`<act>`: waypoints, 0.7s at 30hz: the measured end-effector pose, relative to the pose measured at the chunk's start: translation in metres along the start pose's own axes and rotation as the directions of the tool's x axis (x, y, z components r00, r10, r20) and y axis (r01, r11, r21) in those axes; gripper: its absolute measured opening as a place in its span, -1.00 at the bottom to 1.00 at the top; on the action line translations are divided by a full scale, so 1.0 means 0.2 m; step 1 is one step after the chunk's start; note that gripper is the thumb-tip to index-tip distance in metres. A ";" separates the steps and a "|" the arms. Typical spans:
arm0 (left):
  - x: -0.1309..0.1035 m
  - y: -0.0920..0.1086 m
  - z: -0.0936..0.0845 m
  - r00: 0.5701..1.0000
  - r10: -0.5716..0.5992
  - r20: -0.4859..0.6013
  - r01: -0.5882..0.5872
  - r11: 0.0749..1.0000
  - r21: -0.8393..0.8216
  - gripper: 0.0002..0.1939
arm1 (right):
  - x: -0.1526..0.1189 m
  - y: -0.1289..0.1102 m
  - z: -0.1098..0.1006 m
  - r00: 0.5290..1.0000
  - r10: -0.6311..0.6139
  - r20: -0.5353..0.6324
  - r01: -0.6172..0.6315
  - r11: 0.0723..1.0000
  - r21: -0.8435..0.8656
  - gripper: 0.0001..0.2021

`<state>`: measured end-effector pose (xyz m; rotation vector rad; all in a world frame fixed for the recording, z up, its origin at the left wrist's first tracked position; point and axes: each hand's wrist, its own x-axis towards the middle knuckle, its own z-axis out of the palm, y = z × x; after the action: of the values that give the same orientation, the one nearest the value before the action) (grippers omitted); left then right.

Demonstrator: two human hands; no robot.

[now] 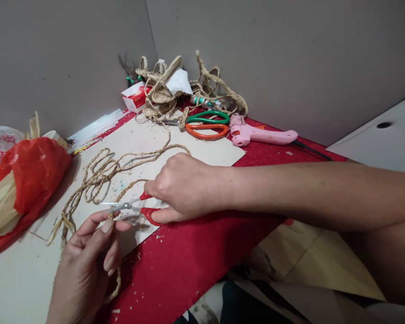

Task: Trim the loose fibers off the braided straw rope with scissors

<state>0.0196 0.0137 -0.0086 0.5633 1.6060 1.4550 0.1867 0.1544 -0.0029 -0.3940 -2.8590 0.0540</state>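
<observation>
My right hand (175, 189) grips small red-handled scissors (126, 206), thumb and fingers in the handles. Their blades stand apart, pointing left, just above the fingertips of my left hand (91, 256). Between thumb and fingers, the left hand pinches a braided straw cord (118, 281), and its end reaches up to the blades. A stretch of cord hangs below that hand. Behind the scissors, a looped length of the same braid (111, 173) lies on a white board (216, 150). Whether the blades touch the cord, I cannot tell.
Larger scissors with green and orange handles (207, 125) lie near a pink glue gun (256, 132). Heaped braid (162, 90) sits at the back by a red-white box (135, 98). Left are glue sticks (99, 128) and a red bag (42, 166). Scraps dot the red cloth (189, 265).
</observation>
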 end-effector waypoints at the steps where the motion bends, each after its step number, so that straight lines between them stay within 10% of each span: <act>1: 0.00 0.00 0.00 1.000 0.006 -0.010 -0.006 1.000 0.002 -0.77 | 0.00 0.00 0.00 1.000 0.002 0.006 -0.002 1.000 -0.019 -0.62; 21: 0.02 -0.03 0.00 0.999 0.026 -0.028 -0.028 0.998 -0.060 -0.78 | 0.00 0.01 0.02 0.999 0.007 0.051 -0.007 1.000 0.009 -0.72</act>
<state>0.0189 0.0168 -0.0159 0.5348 1.5758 1.5315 0.1854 0.1557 -0.0073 -0.4063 -2.9066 0.0796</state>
